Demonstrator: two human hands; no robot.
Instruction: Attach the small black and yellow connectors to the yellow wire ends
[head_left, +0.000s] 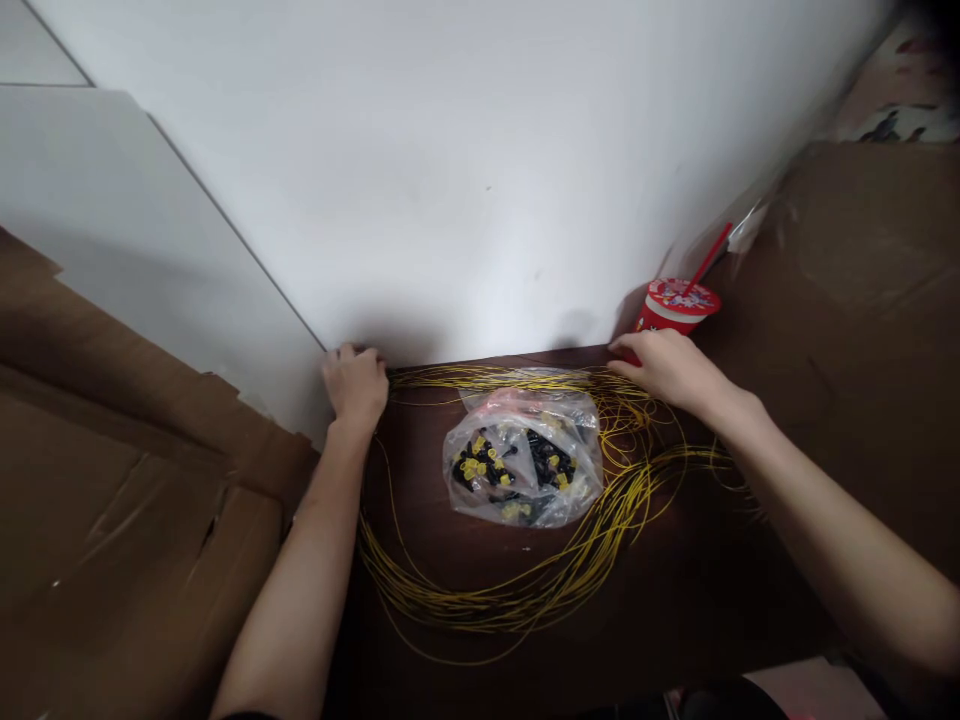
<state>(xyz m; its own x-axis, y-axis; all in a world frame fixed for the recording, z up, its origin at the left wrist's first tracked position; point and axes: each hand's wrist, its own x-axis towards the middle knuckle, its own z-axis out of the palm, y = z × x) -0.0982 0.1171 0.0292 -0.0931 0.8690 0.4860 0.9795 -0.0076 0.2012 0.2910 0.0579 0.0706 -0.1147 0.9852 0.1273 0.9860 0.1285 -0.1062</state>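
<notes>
At the far left of the frame, flattened cardboard (112, 520) lies slanted beside the dark brown table (675, 600), with a white wall (450, 150) filling the upper middle. Judging from how things lie, the work is at an early stage — the yellow wires (525, 590) are spread in one big loose loop across the table, its far side running straight along the wall and its near side sagging toward the bottom centre, and none of them looks fitted with a connector from this distance. The left hand (355, 385), left of centre, is curled shut with knuckles up at the table's back corner, right where the straight run of wires ends; it seems to pinch or press that end, though the fingertips are hidden and I cannot tell whether strands are really clamped. In the middle of the loop sits a clear plastic bag (525, 460) of small black and yellow parts, crumpled and resting on the table — apparently untouched by either hand, so sorting or fitting those parts appears to be what is left. Right of centre, the right hand (667, 368) lies half open, palm down, fingers stretched leftward onto the wires at the far edge. Just behind it, against the wall, stands a red cup (675, 308) with a straw.
</notes>
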